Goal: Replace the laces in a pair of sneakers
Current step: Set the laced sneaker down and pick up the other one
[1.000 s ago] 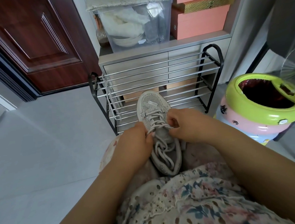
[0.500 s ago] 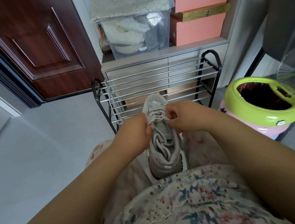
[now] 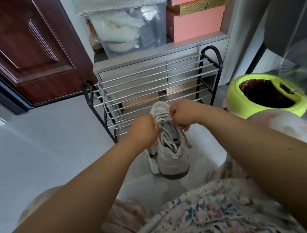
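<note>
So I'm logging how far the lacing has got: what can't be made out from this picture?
Head view only:
- Upper eyelets of the sneaker: covered by the left hand and right hand.
- Which part of the lace each hand pinches: hidden inside the curled fingers.
- Second sneaker: mostly behind the first.
- Lace on the shoe rack: old or new, unclear.
</note>
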### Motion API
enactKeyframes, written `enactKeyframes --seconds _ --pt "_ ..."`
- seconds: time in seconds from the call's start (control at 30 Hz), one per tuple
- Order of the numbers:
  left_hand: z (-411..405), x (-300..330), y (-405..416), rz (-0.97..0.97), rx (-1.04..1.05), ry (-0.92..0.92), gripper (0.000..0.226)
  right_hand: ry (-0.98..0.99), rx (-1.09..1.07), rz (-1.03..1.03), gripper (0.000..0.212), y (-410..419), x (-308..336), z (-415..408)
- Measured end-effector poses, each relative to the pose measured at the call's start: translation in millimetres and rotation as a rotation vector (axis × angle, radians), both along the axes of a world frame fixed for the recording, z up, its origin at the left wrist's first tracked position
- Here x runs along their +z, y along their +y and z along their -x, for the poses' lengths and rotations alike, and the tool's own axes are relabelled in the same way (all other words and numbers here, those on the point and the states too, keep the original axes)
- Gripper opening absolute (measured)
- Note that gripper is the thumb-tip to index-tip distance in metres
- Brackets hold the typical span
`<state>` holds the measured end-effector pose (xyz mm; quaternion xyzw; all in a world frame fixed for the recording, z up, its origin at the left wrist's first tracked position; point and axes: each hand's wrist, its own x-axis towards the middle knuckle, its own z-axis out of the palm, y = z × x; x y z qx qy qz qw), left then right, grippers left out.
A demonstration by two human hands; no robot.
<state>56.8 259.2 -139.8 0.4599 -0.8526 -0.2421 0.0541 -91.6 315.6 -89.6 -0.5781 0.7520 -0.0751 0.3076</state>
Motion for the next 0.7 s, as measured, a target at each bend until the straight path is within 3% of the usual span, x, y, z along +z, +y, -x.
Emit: enactKeyframes --seconds 0.17,0.5,0.7 --pt "19.4 -40.8 -21.5 -0.111 0.018 0.023 0.036 -0.062 -0.063 -0.053 0.013 -20.3 -38.2 19.6" --pt "78.5 -117.2 -55.2 -0.190 -0.003 -0.003 0.038 0.161 0.009 -0.102 0.020 -63.2 -131.9 74.5" --pt "98.3 -180.7 -77.8 -0.396 0.114 0.071 0.026 -0.038 -0.110 -0.129 0.020 -78.5 -182.3 100.4"
